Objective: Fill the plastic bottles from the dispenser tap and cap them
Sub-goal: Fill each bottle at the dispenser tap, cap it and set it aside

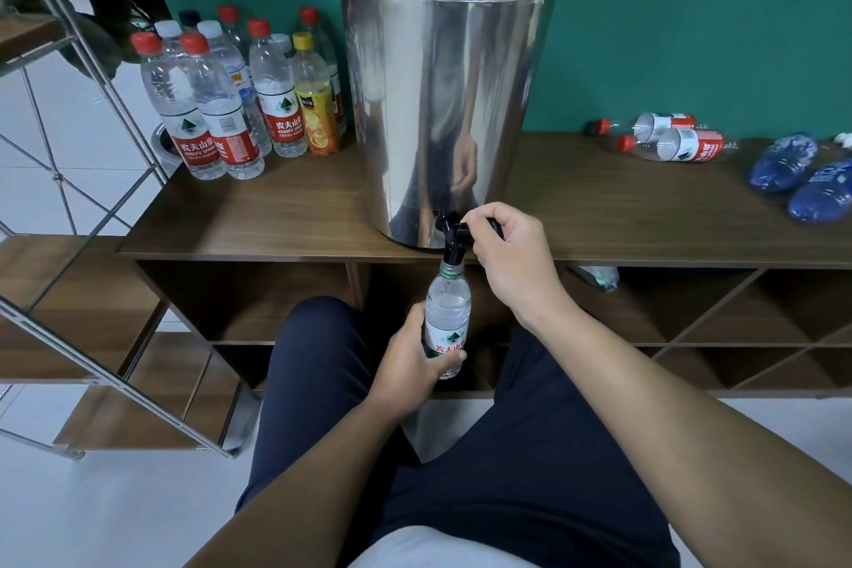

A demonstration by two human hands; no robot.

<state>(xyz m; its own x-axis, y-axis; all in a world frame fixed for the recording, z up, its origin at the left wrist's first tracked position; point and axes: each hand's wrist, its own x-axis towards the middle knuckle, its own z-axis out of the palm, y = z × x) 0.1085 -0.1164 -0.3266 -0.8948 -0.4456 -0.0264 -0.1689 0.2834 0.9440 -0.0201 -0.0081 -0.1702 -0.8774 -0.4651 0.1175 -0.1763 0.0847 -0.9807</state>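
Two hands engaged | left hand [412, 362] fingers wrapped round bottle [447, 318], mouth directly under tap [454, 240] at shelf edge [276, 256] | right hand [511, 256] fingers curled on tap lever | open floor below.

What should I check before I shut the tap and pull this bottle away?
1. Bottle mouth under the tap spout: ok.
2. Left hand grips the bottle: ok.
3. Right hand grips the tap lever: ok.
4. Bottle upright: ok, slight tilt at most.
5. Water level near the neck: cannot tell, clear water in clear plastic.
6. Cap for this bottle within reach: cannot tell, no loose cap shows.
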